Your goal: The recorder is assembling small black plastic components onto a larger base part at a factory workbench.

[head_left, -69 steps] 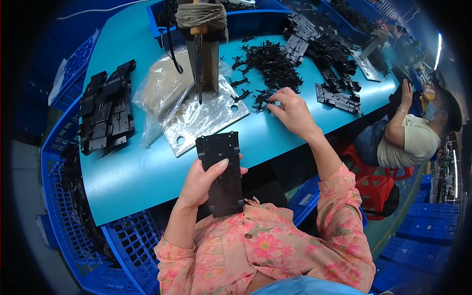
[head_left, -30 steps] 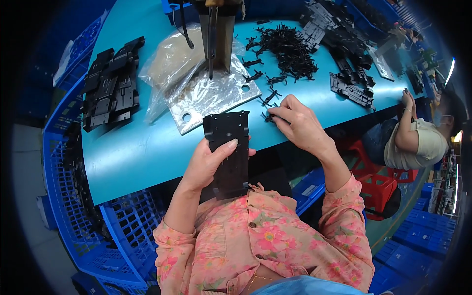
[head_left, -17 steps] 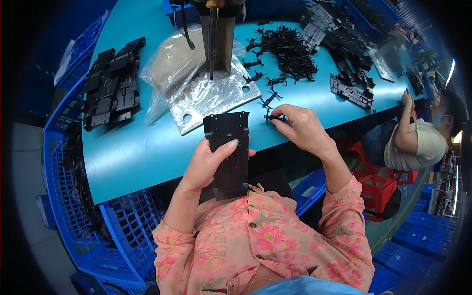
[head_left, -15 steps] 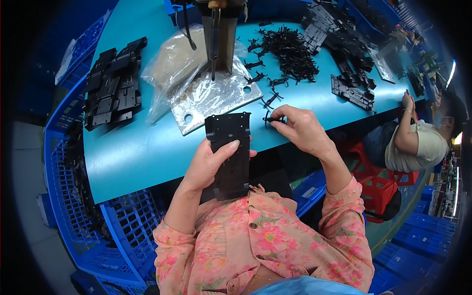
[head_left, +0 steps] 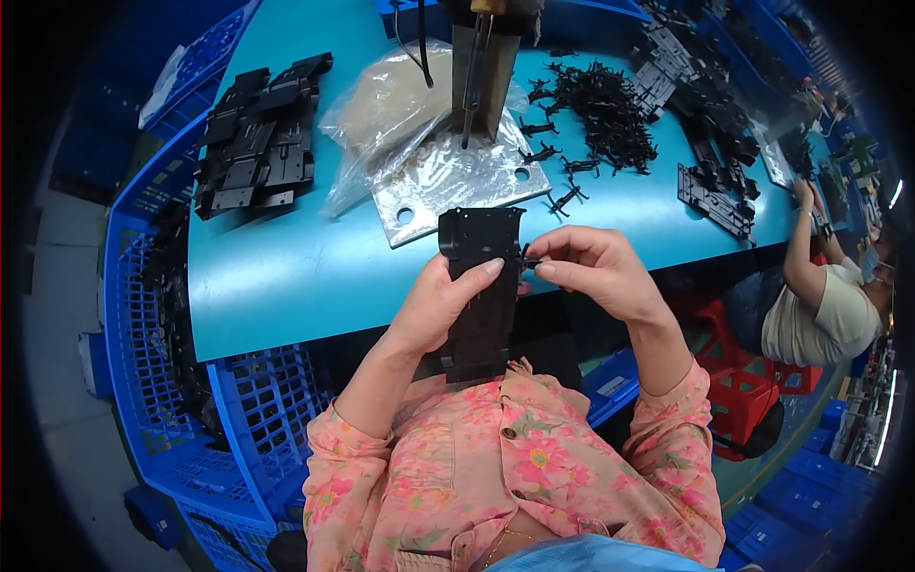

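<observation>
Head view, one work station, items as they lie.

Black plastic panel [head_left: 479, 286]: long, flat, moulded, with ribs and cut-outs; held upright-ish over the near table edge, in front of the chest. Left hand [head_left: 437, 307] wraps its left edge, thumb across the face, closed firmly on it. Judged light and stiff, not slippery, though thin ribs could snap if twisted; best taken along the long edges, as here.

Small black clip [head_left: 530, 261]: pinched between thumb and forefinger of the right hand [head_left: 593, 272], touching the panel's right edge near the top. Judged very light, springy, easy to drop; needs a fingertip pinch only.

Loose heap of black clips [head_left: 602, 103]: on the table, far right of centre, a few strays nearer.

Metal base plate [head_left: 457, 181]: bolt holes showing, under an upright press fixture [head_left: 479, 67]; a clear plastic bag [head_left: 386, 105] lies partly over it.

Stack of black panels [head_left: 257, 143]: far left of the table.

More black mouldings [head_left: 713, 195]: right end of the table.

Teal table [head_left: 286, 276]: smooth, curved by the lens.

Blue plastic crates [head_left: 162, 381]: along the left and below the table edge.

Another person [head_left: 820, 305]: seated at right on a red stool [head_left: 739, 400], arm raised to the table.
</observation>
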### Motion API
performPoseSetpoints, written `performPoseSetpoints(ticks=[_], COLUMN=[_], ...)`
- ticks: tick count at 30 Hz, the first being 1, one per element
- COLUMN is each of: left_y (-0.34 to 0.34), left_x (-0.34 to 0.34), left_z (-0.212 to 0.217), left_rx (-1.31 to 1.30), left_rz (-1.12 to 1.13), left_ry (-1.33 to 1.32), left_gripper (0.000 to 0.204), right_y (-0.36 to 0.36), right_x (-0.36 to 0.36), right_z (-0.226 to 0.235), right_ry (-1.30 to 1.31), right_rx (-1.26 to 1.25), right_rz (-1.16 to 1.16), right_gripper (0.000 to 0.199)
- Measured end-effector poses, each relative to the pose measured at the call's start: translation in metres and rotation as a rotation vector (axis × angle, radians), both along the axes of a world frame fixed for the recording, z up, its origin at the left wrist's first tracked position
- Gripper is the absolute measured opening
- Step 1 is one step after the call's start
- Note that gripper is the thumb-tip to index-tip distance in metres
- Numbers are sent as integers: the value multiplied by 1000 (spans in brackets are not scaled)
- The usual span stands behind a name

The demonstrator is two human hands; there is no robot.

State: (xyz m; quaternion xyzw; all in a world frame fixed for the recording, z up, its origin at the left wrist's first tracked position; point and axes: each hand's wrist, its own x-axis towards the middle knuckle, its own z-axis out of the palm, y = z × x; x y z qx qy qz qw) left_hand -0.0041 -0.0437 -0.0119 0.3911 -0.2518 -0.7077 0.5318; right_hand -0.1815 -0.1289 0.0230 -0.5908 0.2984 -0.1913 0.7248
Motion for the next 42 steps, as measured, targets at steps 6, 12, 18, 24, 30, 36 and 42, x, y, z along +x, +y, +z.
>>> performPoseSetpoints(ticks=[6,12,18,24,30,36,42], left_y=[0,0,1,0,0,0,4], left_x=[0,2,-1,-3,-3,-6,-13], left_z=[1,3,1,3,3,0,4], left_rx=[31,64,38,47,33,-16,34], left_rz=[12,-2,48,107,150,93,-10], left_ry=[52,167,74,8,-27,-116,-50], left_gripper=[29,32,27,19,17,19,25], right_y=[6,12,11,12,18,14,4], right_x=[7,13,13,13,12,10,10], right_z=[-11,-29,-36,-32,-30,-26,-9], right_ry=[91,46,33,47,40,120,138], right_rx=[-1110,-1503,-1547,-1548,-1223,-1254,-1354], right_rz=[-300,-246,-243,-198,-173,-174,-357], right_gripper=[19,29,32,34,33,26,24])
